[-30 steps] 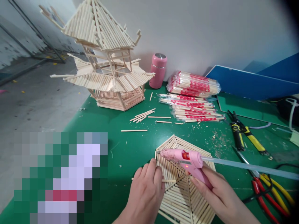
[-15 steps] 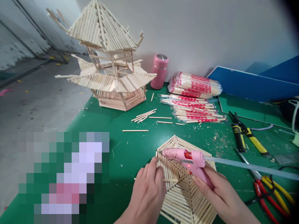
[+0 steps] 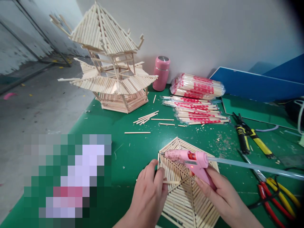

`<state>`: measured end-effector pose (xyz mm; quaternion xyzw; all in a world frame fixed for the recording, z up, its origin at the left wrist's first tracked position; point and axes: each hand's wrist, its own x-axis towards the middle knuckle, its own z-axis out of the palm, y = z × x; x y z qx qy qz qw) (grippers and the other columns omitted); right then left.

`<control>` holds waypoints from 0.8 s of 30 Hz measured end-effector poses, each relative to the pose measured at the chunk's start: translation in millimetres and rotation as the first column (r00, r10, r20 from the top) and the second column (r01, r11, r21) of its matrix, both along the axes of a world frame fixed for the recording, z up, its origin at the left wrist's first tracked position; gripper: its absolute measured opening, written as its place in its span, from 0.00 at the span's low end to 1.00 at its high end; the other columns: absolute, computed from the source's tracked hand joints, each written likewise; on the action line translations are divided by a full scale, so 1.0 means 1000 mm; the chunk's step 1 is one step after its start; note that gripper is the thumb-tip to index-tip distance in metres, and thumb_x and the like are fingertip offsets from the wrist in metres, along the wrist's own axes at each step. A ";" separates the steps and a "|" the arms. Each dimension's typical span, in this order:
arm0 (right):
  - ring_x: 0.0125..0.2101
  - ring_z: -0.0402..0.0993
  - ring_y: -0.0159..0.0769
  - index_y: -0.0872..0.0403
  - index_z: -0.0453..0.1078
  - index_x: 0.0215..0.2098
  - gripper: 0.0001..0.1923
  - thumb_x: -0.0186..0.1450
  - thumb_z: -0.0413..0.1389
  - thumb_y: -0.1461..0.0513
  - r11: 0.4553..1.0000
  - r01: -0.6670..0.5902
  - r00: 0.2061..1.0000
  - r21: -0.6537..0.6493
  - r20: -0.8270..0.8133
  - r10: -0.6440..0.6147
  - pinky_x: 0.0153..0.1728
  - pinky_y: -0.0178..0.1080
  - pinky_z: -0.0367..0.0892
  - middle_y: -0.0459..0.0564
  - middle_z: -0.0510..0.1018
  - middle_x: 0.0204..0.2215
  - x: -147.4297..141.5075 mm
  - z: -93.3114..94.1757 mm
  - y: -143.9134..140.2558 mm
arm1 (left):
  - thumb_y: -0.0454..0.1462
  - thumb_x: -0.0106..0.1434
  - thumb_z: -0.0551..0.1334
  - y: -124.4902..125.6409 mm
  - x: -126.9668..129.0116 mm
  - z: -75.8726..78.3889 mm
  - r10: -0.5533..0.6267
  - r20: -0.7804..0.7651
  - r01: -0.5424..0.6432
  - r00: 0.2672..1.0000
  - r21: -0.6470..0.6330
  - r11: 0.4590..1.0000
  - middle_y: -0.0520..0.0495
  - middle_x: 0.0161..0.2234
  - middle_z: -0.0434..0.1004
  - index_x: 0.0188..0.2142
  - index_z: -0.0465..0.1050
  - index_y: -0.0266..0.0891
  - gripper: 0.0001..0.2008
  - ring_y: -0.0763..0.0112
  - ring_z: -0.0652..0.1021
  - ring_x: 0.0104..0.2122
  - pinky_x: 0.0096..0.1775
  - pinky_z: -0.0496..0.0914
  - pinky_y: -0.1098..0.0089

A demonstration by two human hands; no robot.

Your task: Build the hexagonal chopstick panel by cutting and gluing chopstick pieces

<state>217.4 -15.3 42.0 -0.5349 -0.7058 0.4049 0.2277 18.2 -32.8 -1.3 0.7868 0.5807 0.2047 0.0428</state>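
Chopstick slats, pale and smooth, form the flat hexagonal panel [image 3: 187, 193] on the green surface [image 3: 133, 148] before you. Your left hand [image 3: 148, 198] pinches a thin wooden stick [image 3: 169, 182] across it, fingers closed on it. Your right hand [image 3: 222, 199] grips the glossy pink glue gun [image 3: 190, 160], nozzle at the panel's left edge. Beyond stands a stick-built pagoda model [image 3: 111, 63].

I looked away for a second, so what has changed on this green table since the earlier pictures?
Hardly anything. The right hand keeps gripping the pink glue gun, its nozzle over the left edge of the flat hexagonal panel of wooden sticks. The left hand still pinches a thin wooden stick lying across that panel. Only the view drifted slightly.
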 end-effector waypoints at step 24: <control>0.18 0.63 0.30 0.57 0.57 0.51 0.27 0.57 0.54 0.53 0.856 0.407 0.866 -0.317 -0.164 -0.473 0.20 0.33 0.61 0.41 0.67 0.17 0.025 -0.016 -0.001 | 0.27 0.51 0.51 -0.001 0.004 -0.001 0.016 -0.026 -0.017 1.000 -0.027 0.999 0.37 0.42 0.70 0.33 0.68 0.37 0.12 0.62 0.74 0.36 0.33 0.72 0.60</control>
